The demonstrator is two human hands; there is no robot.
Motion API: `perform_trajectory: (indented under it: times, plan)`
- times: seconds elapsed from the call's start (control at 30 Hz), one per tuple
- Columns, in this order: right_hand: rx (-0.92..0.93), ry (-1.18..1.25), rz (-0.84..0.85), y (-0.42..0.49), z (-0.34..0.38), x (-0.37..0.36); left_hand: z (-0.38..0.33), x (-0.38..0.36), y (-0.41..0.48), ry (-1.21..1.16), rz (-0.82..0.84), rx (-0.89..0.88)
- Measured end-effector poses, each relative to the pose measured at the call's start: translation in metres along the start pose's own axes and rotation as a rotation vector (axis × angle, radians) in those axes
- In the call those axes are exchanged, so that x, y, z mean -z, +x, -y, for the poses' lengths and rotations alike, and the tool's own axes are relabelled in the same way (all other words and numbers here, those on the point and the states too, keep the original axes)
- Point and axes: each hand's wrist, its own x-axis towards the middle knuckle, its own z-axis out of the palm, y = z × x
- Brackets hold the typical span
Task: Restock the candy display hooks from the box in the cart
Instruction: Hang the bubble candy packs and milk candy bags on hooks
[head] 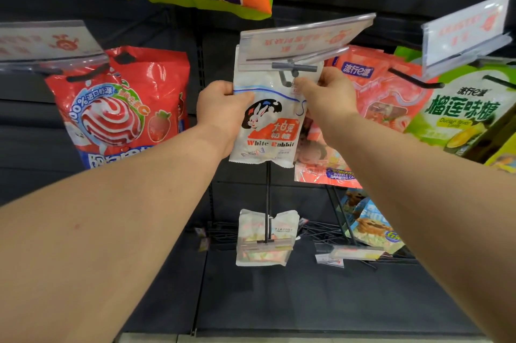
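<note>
Hanging a White Rabbit bag (268, 122) on the middle hook (287, 79).

My left hand (222, 111) grips its left edge and my right hand (325, 91) pinches its top right corner, beneath the price tag (304, 37); next, I judge, its hole must meet the hook's tip.

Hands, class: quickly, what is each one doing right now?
Left hand: grips the White Rabbit bag.
Right hand: pinches the same bag's top, by the hook.
</note>
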Motion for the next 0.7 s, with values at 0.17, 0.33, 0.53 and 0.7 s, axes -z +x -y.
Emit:
perform_trajectory:
  times: [0.17,0.33,0.53,0.7]
  plan:
    - [0.020,-0.130,-0.062,-0.013,-0.005,0.009,0.008,0.010,-0.011,0.291,-0.096,-0.130]
    - [0.196,-0.699,0.110,-0.049,-0.011,0.030,0.000,0.019,-0.055,1.108,0.114,-0.288]
    - [0.276,-1.143,0.419,-0.099,0.004,0.053,-0.022,0.033,-0.106,1.533,0.331,-0.314]
    - [0.278,-1.180,0.521,-0.138,0.035,0.074,-0.050,0.046,-0.151,1.544,0.335,-0.238]
